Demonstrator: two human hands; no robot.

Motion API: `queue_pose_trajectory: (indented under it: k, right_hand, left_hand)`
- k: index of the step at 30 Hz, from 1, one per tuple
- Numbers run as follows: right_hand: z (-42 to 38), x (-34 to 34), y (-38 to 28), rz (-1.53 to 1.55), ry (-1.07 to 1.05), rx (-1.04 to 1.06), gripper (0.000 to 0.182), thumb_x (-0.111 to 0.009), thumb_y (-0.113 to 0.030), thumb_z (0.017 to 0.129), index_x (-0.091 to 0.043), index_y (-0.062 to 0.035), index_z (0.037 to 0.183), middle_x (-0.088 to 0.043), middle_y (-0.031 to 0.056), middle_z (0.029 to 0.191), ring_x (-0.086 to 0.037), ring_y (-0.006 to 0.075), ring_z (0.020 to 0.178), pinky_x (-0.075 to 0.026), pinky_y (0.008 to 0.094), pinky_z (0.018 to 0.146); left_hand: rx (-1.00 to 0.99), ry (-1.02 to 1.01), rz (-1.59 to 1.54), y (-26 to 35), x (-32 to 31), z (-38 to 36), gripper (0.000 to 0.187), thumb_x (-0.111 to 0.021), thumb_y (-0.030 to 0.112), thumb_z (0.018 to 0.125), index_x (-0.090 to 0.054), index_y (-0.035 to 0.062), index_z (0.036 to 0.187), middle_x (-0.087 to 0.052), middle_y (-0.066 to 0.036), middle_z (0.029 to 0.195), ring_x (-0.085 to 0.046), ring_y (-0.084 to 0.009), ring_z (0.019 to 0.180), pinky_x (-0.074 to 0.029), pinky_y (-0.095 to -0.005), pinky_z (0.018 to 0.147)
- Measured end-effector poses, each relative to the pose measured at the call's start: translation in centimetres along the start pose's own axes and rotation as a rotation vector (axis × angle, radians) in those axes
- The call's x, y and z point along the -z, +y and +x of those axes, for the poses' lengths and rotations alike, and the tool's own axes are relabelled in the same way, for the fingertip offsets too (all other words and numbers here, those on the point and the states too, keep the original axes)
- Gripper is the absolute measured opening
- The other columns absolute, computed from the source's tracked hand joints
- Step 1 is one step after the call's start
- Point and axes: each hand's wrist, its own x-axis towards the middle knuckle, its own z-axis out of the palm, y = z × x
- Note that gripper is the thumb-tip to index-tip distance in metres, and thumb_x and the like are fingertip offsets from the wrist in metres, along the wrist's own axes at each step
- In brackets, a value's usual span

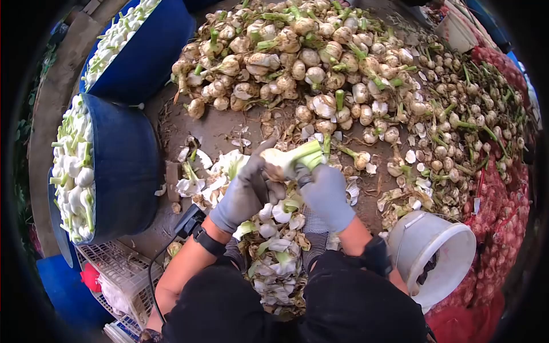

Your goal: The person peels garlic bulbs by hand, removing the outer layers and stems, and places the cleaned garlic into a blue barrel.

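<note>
Grey-gloved, the right hand is closed around the green stalk of one garlic, and the left hand clasps its bulb, above the peelings. It should be light and firm, with loose, papery skin; the stalk gives the best hold. Leftward, blue tubs carry white garlic bulbs; rightward, a pale bucket contains something dark, unclear.
</note>
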Motion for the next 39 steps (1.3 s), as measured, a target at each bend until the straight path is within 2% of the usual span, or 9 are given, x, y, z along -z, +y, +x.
queue_pose_trajectory:
  k: [2,5,7,16,20,23,32,35,39]
  right_hand:
    - [-0.2,0.2,-0.4,-0.385,0.025,0.101,0.029,-0.063,-0.024,0.091,-0.066,0.0037,0.082,-0.063,0.0189,0.066,-0.066,0.0301,0.062,-0.05,0.0374,0.056]
    - [-0.1,-1.7,0.6,0.311,0.248,0.146,0.026,-0.065,-0.02,0.09,-0.064,0.0049,0.095,-0.067,0.0161,0.08,-0.068,0.0228,0.072,-0.052,0.0333,0.063]
    - [0.5,-0.4,0.8,1.116,-0.217,-0.152,0.025,-0.065,-0.015,0.09,-0.062,0.005,0.105,-0.068,0.0101,0.092,-0.065,0.0147,0.077,-0.052,0.0281,0.066]
    - [-1.4,-0.9,-1.2,0.997,-0.378,-0.357,0.02,-0.066,-0.008,0.089,-0.064,0.0039,0.105,-0.068,0.0061,0.092,-0.064,0.0106,0.078,-0.052,0.0242,0.065]
    - [-0.5,-1.4,0.2,0.855,-0.407,0.001,0.019,-0.062,-0.009,0.091,-0.065,0.0006,0.107,-0.069,0.0049,0.093,-0.064,0.0109,0.079,-0.052,0.024,0.067]
    - [-0.5,0.8,-1.7,0.844,-0.565,-0.222,0.021,-0.054,-0.004,0.09,-0.063,0.0029,0.108,-0.068,0.0082,0.102,-0.064,0.0131,0.088,-0.051,0.0275,0.078]
    - [1.8,-0.3,3.1,-0.291,-0.11,-0.094,0.018,-0.062,-0.02,0.085,-0.068,-0.006,0.095,-0.068,0.0194,0.078,-0.068,0.0324,0.073,-0.053,0.0415,0.062]
    - [-0.3,-1.1,1.7,0.986,-0.226,-0.311,0.019,-0.058,-0.009,0.086,-0.063,0.0034,0.099,-0.069,0.0173,0.086,-0.068,0.0229,0.07,-0.053,0.0351,0.06]
    - [0.0,-1.4,2.4,0.671,-0.136,-0.278,0.018,-0.056,-0.005,0.085,-0.063,0.0036,0.099,-0.069,0.0154,0.086,-0.067,0.0213,0.069,-0.053,0.0353,0.062]
  left_hand:
    - [0.044,-0.04,-0.208,0.7,-1.0,0.3,0.058,-0.051,0.038,0.096,-0.034,0.0149,0.147,-0.064,-0.007,0.107,-0.062,-0.0163,0.079,-0.051,-0.0265,0.068]
    - [0.197,0.019,-0.298,1.7,-1.1,0.3,0.055,-0.058,0.017,0.093,-0.037,0.0092,0.142,-0.063,-0.007,0.104,-0.062,-0.0144,0.068,-0.051,-0.0264,0.062]
    - [0.205,0.083,0.166,1.5,-1.6,0.3,0.052,-0.06,0.024,0.093,-0.039,0.0086,0.138,-0.063,-0.007,0.098,-0.064,-0.015,0.067,-0.051,-0.0259,0.058]
    - [-0.148,0.559,0.695,0.9,-0.5,1.6,0.035,-0.051,0.031,0.1,-0.061,0.0004,0.113,-0.066,-0.011,0.097,-0.061,-0.0123,0.086,-0.05,-0.0253,0.075]
    - [-0.457,0.192,1.14,0.3,-0.2,1.6,0.054,-0.076,0.029,0.08,-0.057,-0.0024,0.118,-0.066,-0.008,0.098,-0.063,-0.016,0.093,-0.051,-0.0273,0.085]
    - [-0.065,0.284,0.515,2.8,-1.7,0.6,0.048,-0.077,0.025,0.08,-0.057,-0.004,0.112,-0.066,-0.007,0.098,-0.062,-0.0137,0.093,-0.049,-0.0257,0.086]
    - [-0.154,0.347,0.089,1.9,1.7,-0.2,0.029,-0.058,0.023,0.095,-0.055,-0.0034,0.108,-0.062,-0.014,0.107,-0.066,-0.0244,0.093,-0.059,-0.0394,0.078]
    - [-0.013,0.38,0.243,1.8,1.4,0.6,0.037,-0.058,0.03,0.096,-0.052,0.0002,0.117,-0.057,-0.012,0.119,-0.062,-0.0246,0.104,-0.058,-0.0388,0.079]
    - [-0.154,0.362,0.096,2.1,0.8,0.0,0.059,-0.06,0.028,0.095,-0.035,0.0037,0.143,-0.047,-0.012,0.133,-0.06,-0.0246,0.105,-0.057,-0.0416,0.082]
